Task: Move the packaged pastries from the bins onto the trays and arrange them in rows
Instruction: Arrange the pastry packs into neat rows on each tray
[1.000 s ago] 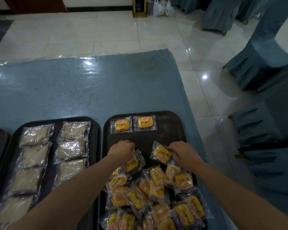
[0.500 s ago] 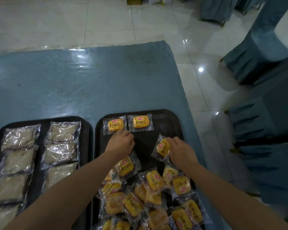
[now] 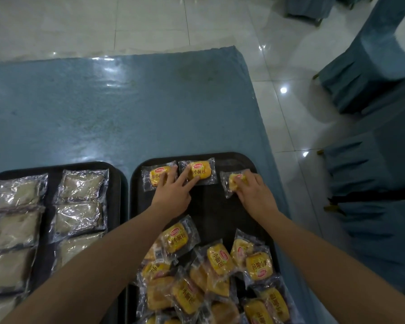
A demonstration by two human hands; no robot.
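A long table under a blue-green textured cloth (image 3: 126, 108) filled most of the view, with glossy pale floor tiles (image 3: 173, 19) beyond it and blue fabric-draped chairs (image 3: 372, 66) off to the right; on the near part of the cloth sat two black plastic trays side by side; the left tray (image 3: 49, 169) carried pale pastries in clear crinkled wrappers (image 3: 80, 218), set in two columns; the right tray (image 3: 220, 206) held a loose heap of small yellow packaged buns (image 3: 211, 277) at its near end and a started row of three along its far edge; the left hand (image 3: 173, 195) lay with fingers spread and straight, pressing the far-left bun (image 3: 156, 176) and the middle bun (image 3: 200, 170) of that row; the right hand (image 3: 255, 195) curled its fingers over the third bun (image 3: 234, 181), gripping it against the tray at the row's right end.
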